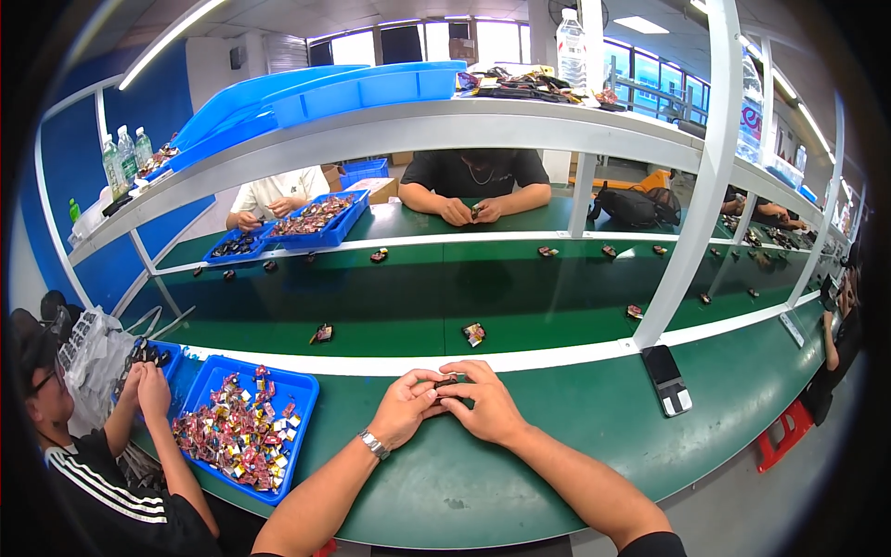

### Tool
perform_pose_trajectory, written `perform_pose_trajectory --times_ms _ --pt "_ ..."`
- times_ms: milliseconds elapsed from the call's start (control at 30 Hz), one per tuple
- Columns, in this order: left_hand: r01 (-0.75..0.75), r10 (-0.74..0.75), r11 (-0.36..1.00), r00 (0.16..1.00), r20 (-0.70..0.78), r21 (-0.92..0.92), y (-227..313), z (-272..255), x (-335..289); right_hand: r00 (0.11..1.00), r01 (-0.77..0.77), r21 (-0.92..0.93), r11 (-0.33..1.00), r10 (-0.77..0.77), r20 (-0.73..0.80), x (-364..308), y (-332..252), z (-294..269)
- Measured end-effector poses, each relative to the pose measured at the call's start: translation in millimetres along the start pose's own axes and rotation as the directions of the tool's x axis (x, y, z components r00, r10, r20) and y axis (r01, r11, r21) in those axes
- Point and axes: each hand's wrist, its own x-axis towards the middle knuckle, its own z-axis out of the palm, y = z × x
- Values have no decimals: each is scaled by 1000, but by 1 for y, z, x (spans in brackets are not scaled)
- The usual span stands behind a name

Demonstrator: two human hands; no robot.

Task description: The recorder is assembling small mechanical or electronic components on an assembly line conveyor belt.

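Note:
My left hand (401,410), with a metal-banded watch at its wrist, and my right hand (487,407) meet above the near green table (557,436). Between their fingertips they grip a small dark part (446,382), mostly covered by the fingers, so its exact kind cannot be made out. Left of my forearm stands a blue tray (304,395) heaped with small red, yellow and white wired pieces (243,432). Beyond my hands, a small part with a coloured label (474,334) lies on the green conveyor belt (399,316).
A white rail (390,363) separates table and belt. A white post (691,195) rises at right, near a dark phone-like device (665,379). Overhead, a shelf (399,123) carries blue trays and bottles. Co-workers sit across the belt and at my left, handling small parts.

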Motion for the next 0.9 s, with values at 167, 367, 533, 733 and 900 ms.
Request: perform_pose_trajectory --times_ms 167,367,533,733,900 --pt "0 1 1000 999 40 -27 -3 1 2 997 17 -43 999 -20 -68 -2 2 -1" --pt "-16 16 999 1000 15 -47 -2 2 3 998 -25 -4 1000 25 -64 0 1 2" --pt "-38 35 998 998 -45 -47 -7 -1 2 999 -51 82 995 51 2 -2 4 8" --pt "-26 25 1000 997 -69 -17 -1 9 0 996 26 -54 998 -31 -84 0 0 2" --pt "2 -2 1000 996 -86 9 0 11 2 985 66 -132 989 -85 -148 3 0 3"
